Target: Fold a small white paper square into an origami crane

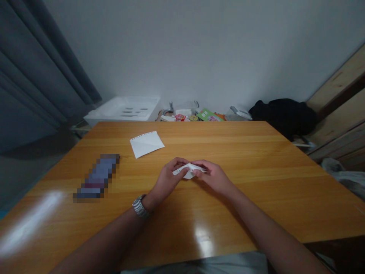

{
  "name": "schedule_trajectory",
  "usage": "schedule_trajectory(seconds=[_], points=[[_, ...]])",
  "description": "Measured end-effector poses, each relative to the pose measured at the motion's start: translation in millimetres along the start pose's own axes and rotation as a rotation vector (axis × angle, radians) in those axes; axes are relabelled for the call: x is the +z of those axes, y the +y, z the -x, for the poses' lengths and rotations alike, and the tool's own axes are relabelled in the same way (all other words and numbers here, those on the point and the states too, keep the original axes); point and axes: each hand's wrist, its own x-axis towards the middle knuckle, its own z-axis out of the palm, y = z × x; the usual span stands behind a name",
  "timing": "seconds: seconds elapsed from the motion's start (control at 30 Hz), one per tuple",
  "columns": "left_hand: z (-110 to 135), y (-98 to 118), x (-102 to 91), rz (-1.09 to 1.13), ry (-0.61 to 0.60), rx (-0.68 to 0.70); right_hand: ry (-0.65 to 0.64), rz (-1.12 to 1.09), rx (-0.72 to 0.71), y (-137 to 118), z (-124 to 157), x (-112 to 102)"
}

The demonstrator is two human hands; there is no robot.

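Note:
A small folded white paper (188, 170) lies at the middle of the wooden table (256, 182), pinched from both sides. My left hand (168, 179), with a metal watch on the wrist, grips its left end with closed fingers. My right hand (212, 176) grips its right end, fingers closed over it. Farther back and to the left, a second white sheet (146, 144) with a perforated edge lies flat, untouched.
A blurred dark oblong object (98, 177) lies on the table's left part. Behind the table stand a white tray (124, 109), assorted small items (196, 115) and a black bag (282, 114). Curtains hang at left, wooden boards lean at right.

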Motion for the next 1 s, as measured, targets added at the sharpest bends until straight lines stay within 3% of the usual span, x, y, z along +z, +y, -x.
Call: schedule_trajectory(seconds=[0.3, 0.63, 1.0], points=[[-0.2, -0.6, 2.2, 0.048, -0.052, -0.068, 0.027, 0.093, -0.033, -2.6, 0.4, -1.3], [-1.0, -0.1, 0.1, 0.078, 0.028, -0.080, 0.040, -0.140, 0.126, 4.3, -2.9, -2.4], [-0.1, 4.5, -0.9, -0.067, 0.029, -0.041, 0.007, -0.118, 0.115, 2.9, -2.6, 0.6]])
